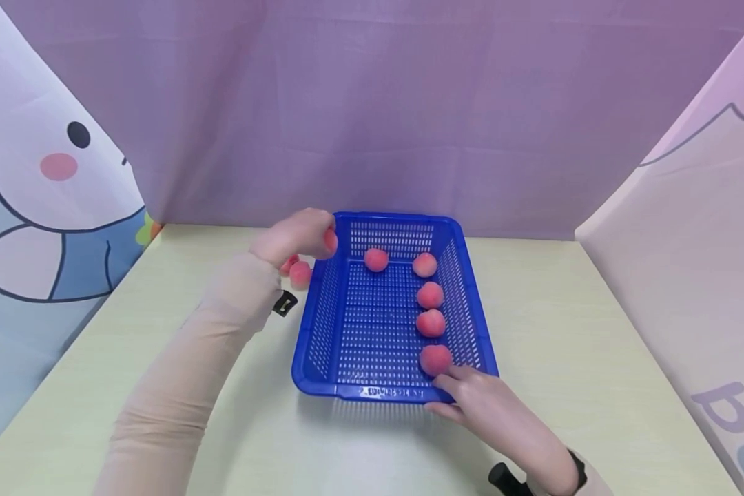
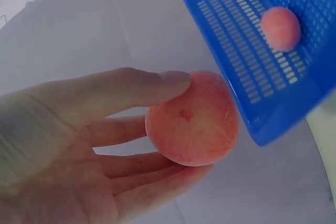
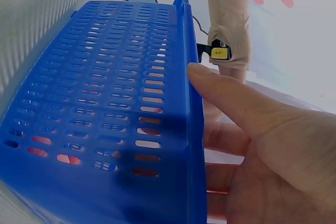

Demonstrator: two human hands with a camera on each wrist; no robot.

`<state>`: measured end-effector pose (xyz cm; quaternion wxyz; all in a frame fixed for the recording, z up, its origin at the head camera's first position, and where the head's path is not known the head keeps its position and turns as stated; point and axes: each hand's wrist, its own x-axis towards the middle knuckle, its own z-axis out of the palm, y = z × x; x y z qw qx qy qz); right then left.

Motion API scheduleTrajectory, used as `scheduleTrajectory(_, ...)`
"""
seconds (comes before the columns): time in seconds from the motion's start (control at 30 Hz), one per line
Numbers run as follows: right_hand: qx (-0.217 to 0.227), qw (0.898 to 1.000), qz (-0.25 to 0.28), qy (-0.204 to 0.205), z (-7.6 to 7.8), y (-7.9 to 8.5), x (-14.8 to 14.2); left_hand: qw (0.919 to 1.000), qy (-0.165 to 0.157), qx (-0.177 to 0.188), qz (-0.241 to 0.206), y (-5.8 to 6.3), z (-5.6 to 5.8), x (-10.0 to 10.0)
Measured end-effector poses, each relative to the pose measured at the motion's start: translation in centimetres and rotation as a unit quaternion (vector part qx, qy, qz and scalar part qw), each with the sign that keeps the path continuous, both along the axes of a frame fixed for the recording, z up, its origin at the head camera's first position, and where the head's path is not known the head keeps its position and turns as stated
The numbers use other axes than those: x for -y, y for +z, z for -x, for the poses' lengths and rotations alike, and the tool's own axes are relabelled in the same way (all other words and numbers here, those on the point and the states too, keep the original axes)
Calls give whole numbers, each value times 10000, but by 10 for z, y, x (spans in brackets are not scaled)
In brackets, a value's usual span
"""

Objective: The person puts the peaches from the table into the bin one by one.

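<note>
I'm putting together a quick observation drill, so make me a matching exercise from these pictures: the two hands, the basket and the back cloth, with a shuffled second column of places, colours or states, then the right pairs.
Column one
1. Left hand
2. Right hand
3. Basket
4. Back cloth

Column two
A. Blue, with five peaches inside
B. Grips the basket's near edge, by a corner
C. Purple, hanging behind the table
D. Holds a single peach by the basket's far left corner

Right pairs: 1-D, 2-B, 3-A, 4-C
</note>
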<state>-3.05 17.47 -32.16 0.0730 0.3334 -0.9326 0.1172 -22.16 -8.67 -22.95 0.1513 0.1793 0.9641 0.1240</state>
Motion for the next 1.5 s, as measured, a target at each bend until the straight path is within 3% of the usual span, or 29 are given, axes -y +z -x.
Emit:
scheduleTrajectory(0.13, -72, 10000, 25, 54, 0, 0, 0, 9996, -208, -158, 101, 0, 1, -9)
scheduleTrajectory(0.67, -64, 9999, 52, 89, 1, 0, -1, 9975, -665, -192, 137, -2, -1, -41)
scheduleTrajectory(1.1, -134, 9998, 115, 99, 0, -1, -1, 9973, -717, -122, 115, -10, -1, -64)
scheduleTrajectory(1.5, 46, 10000, 52, 12, 0, 0, -1, 9975, -699, 69, -3, -26, 3, -75)
